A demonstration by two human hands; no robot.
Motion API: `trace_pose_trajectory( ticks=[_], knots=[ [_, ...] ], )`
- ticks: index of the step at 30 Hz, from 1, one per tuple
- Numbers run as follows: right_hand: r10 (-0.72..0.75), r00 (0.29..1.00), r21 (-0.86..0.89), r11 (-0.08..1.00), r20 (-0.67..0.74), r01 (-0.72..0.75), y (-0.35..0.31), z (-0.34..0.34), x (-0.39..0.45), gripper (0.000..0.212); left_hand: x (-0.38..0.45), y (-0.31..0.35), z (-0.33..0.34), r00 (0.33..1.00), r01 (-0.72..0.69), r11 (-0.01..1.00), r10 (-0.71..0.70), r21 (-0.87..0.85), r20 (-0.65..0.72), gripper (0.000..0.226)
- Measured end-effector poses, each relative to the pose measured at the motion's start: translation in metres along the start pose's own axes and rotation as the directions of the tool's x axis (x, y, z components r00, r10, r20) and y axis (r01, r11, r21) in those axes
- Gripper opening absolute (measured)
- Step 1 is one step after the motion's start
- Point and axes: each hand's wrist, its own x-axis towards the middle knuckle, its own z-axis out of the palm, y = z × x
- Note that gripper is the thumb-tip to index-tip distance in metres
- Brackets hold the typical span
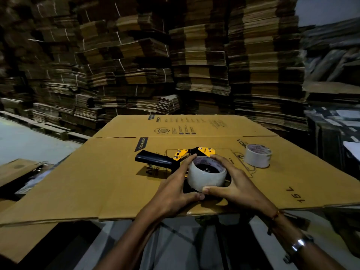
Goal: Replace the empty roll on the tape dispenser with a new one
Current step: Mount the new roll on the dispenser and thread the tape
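A black and yellow tape dispenser [176, 157] lies on its side on a flattened cardboard box [97, 182], handle pointing left. A roll of clear tape [206, 175] sits over the dispenser's hub. My left hand [175, 191] grips the roll from the left, forefinger on its far rim and thumb at its near base. My right hand [236, 184] grips it from the right, thumb low on the near side and fingers round the far side. A second tape roll [257, 155] stands apart to the right on the cardboard.
Tall stacks of flattened cardboard boxes [155, 65] wall the background. A wooden pallet [48, 129] lies on the floor at left. More cardboard [17, 168] sits at the left edge. My right wrist wears a watch [298, 245].
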Motion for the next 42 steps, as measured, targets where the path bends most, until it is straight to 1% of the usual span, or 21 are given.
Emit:
trace_pose_trajectory(
  ticks=[2, 4, 9, 11, 14, 16, 18, 22, 30, 36, 42],
  knots=[
    [0.001, 1.0, -0.015, 1.0, 0.001, -0.001, 0.0, 0.002, 0.0, 0.083, 0.0, -0.001, 0.001, 1.0, -0.003, 1.0, 0.003, -0.013, -0.012, 0.1],
    [0.005, 1.0, -0.017, 1.0, 0.002, -0.005, 0.001, 0.004, 0.0, 0.089, 0.0, -0.002, 0.001, 1.0, 0.003, 1.0, -0.003, -0.024, -0.013, 0.095],
    [0.052, 0.998, -0.067, 0.997, 0.03, -0.05, 0.001, 0.008, -0.001, 0.122, -0.001, -0.002, 0.0, 1.0, -0.004, 1.0, 0.004, -0.023, 0.005, 0.092],
    [0.039, 0.999, -0.107, 0.993, -0.005, -0.04, -0.002, 0.011, -0.003, 0.119, -0.002, 0.0, 0.0, 1.0, -0.004, 1.0, 0.004, -0.031, 0.005, 0.092],
    [-0.002, 0.998, -0.149, 0.989, -0.057, -0.007, -0.001, 0.012, -0.003, 0.1, -0.003, 0.001, 0.0, 1.0, 0.005, 0.999, -0.004, -0.04, 0.01, 0.092],
    [0.002, 0.999, -0.141, 0.99, -0.051, -0.01, 0.0, 0.01, -0.002, 0.091, -0.003, 0.0, -0.001, 1.0, 0.023, 0.999, -0.023, -0.041, 0.015, 0.094],
    [0.009, 0.999, -0.127, 0.992, -0.033, -0.014, 0.002, 0.007, 0.0, 0.088, -0.002, -0.001, -0.001, 0.999, 0.038, 0.999, -0.037, -0.04, 0.029, 0.096],
    [0.01, 1.0, -0.113, 0.994, -0.022, -0.013, 0.005, 0.004, 0.002, 0.087, -0.001, -0.001, -0.001, 0.997, 0.056, 0.998, -0.054, -0.04, 0.046, 0.104],
    [-0.048, 0.998, -0.136, 0.99, -0.035, 0.043, 0.008, 0.007, 0.0, 0.088, 0.0, 0.001, -0.002, 0.997, 0.059, 0.997, -0.057, -0.041, 0.051, 0.104],
    [-0.092, 0.995, -0.151, 0.985, -0.04, 0.085, 0.007, 0.011, -0.002, 0.096, 0.001, -0.004, -0.007, 0.991, 0.077, 0.989, -0.062, -0.124, 0.119, 0.11],
    [-0.12, 0.991, -0.172, 0.979, -0.052, 0.109, 0.007, 0.014, -0.004, 0.1, 0.001, -0.002, -0.017, 0.966, 0.134, 0.961, -0.072, -0.242, 0.249, 0.114]
  ],
)
